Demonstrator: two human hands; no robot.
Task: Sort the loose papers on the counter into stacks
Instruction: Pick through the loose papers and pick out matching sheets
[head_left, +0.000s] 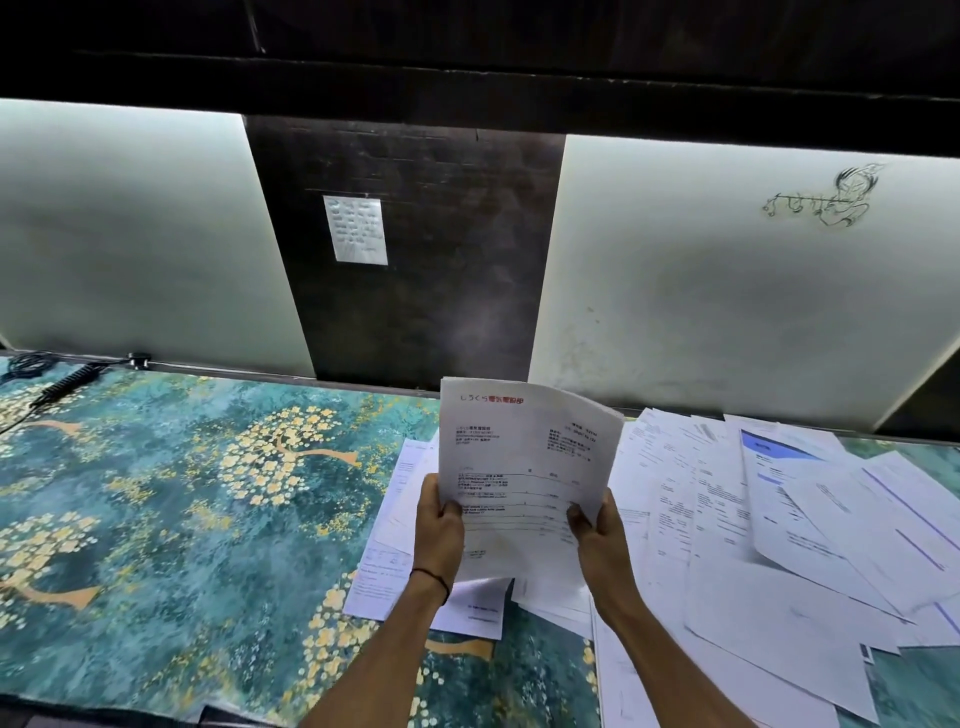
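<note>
Held item: one printed sheet (524, 457), white, with a red heading at the top and blocks of small dark text below, raised upright above the desk (171, 493) and bowed slightly at its upper right corner. Left hand (440, 525): closed on the sheet's lower left edge, thumb over the front; a thin dark band circles the wrist. Right hand (597, 535): closed on the lower right edge in the same way. Loose papers (737, 530): a wide, untidy spread of white printed pages covering the right half of the desk, overlapping at many angles, reaching from the back wall to the near edge; one page among them carries a blue banner (774, 447). A smaller group of pages (395, 530) lies directly beneath and to the left of the hands, partly hidden by the forearms. Desk surface: a teal covering patterned with yellow blossom trees, bare across its left half. Far left corner: a black cable with a coiled section (67, 382) lying on the covering. Behind the desk: two pale panels either side of a dark panel (415, 291), the dark one bearing a small taped note (356, 229) with handwriting too small to read; the right pale panel (727, 322) shows a line sketch (826, 200) near its top.
</note>
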